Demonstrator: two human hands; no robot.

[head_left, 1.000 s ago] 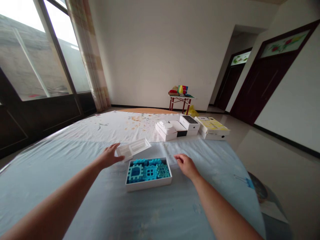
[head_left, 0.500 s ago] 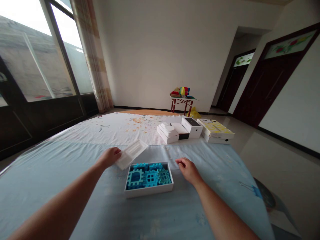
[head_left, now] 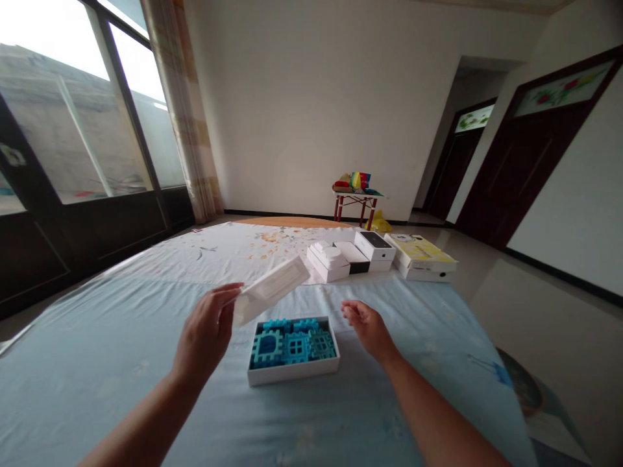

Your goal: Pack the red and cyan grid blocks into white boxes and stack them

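Note:
My left hand grips the near-left end of a translucent white plastic tray, thumb and fingers pinched on its edge. The tray is tilted and raised behind a white box. Blue and teal interlocking plastic pieces, some with window shapes, fill that open box. My right hand hovers to the right of the box, touching neither box nor tray; its fingers are curled loosely, and nothing shows between them.
On the cloth-covered table, white boxes, a black-topped box and a yellow-and-white box stand at the back right. Beyond, a small table carries colourful items.
My left hand has turned and lifted the plastic tray, whose far end has swung up and to the right. My right hand has barely moved.

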